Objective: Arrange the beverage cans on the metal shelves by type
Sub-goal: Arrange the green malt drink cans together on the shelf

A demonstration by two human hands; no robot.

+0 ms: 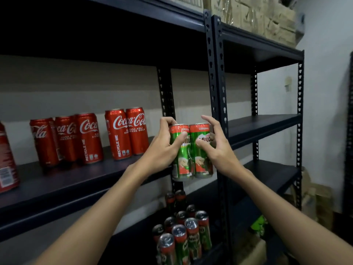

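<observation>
**Two Milo cans held up at the shelf upright**

We hold two green Milo cans side by side, touching, upright, in front of the dark slotted upright [214, 77] that divides the two bays of the metal shelving. Our left hand [162, 150] grips the left Milo can [181, 159], its fingers [168, 122] curled over the top rim and the thumb pressed across the label. Our right hand [215, 150] grips the right Milo can [202, 161], thumb on the label; its upper fingers arch past the can's far side, and how firmly they touch it we cannot tell.

To the left of that upright, at about the height of our hands, the middle shelf [57, 184] carries a row of red Coca-Cola cans [126, 132], all standing, with one more red can [6, 159] at the far left edge of the view. Below and just left of the upright, on a lower shelf, a cluster of Milo cans [183, 232] stands packed together, with a few darker cans [174, 199] behind them. To the right of the upright, the right bay's shelf [267, 127] sits at hand height. Above the upright, cardboard boxes [267, 18] rest on the top shelf.
</observation>
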